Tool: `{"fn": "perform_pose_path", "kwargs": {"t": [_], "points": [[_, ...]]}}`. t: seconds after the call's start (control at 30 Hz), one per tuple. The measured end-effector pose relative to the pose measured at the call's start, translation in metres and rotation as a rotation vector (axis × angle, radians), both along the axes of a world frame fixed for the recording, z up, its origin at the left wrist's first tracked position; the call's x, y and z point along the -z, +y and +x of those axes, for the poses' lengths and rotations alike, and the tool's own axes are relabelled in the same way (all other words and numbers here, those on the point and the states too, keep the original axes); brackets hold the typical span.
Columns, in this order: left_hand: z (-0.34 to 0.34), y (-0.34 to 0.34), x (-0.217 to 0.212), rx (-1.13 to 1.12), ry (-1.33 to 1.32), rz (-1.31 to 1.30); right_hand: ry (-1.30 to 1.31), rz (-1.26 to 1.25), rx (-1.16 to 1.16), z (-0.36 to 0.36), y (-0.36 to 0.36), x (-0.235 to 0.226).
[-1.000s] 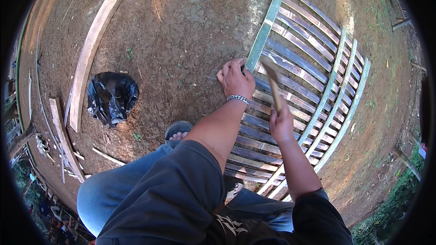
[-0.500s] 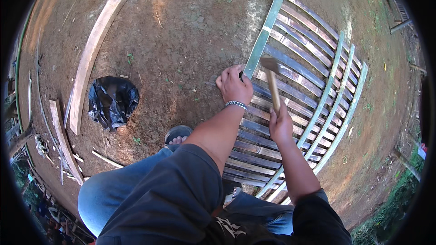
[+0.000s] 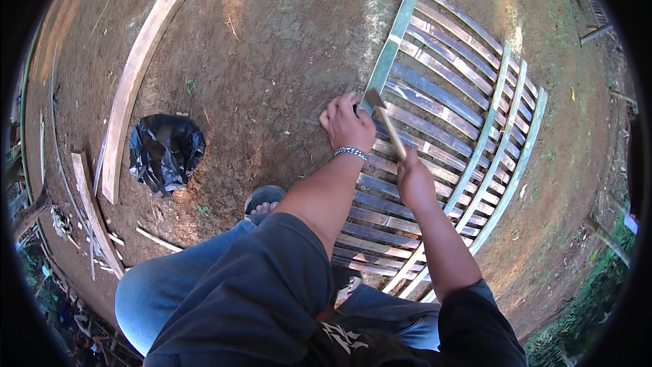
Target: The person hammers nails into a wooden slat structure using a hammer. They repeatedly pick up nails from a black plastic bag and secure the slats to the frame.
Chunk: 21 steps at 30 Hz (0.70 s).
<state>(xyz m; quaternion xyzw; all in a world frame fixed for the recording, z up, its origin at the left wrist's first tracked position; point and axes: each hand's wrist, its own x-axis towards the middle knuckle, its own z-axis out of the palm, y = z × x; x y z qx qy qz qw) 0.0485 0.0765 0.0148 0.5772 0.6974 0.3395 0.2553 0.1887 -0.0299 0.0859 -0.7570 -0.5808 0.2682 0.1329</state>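
Observation:
In my right hand (image 3: 414, 180) is the light wooden handle of a hammer (image 3: 392, 129), fingers closed round it. Its flat, wedge-like metal head is over the green bamboo rail (image 3: 396, 41), close to my left fingers; whether it touches is unclear. My left hand (image 3: 348, 122), a chain bracelet at its wrist, is closed round the rail's near part. Something small and dark shows by its thumb, too hidden to name. The rail forms the left side of a slatted bamboo panel (image 3: 435, 88) lying on the ground, its slats running to several crosswise strips on the right.
A black plastic-lined hole or container (image 3: 166, 153) is to the left on the bare soil. Beyond it lie a long wooden plank (image 3: 139, 88) and a shorter board (image 3: 95, 211), with scraps around. My sandalled foot (image 3: 265, 202) is beside the left forearm.
My right hand has brought the hammer head down and left, from above the slats to the green rail beside my left hand. The left hand keeps its place on the rail.

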Motion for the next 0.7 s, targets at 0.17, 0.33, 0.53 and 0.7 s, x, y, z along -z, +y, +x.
{"fn": "perform_pose_path", "kwargs": {"t": [0.17, 0.33, 0.53, 0.7], "points": [[-0.001, -0.006, 0.008, 0.007, 0.024, 0.039, -0.017, -0.265, 0.092, 0.002, -0.010, -0.017], [0.001, -0.005, 0.006, 0.011, -0.018, 0.039, 0.145, -0.111, 0.299, -0.015, -0.056, -0.023], [-0.008, -0.013, -0.028, 0.111, 0.018, -0.017, 0.339, -0.109, 0.596, -0.033, -0.122, -0.006], [-0.120, 0.023, -0.107, 1.092, 0.090, -0.351, 0.443, -0.219, 0.681, -0.035, -0.136, 0.009]]}}
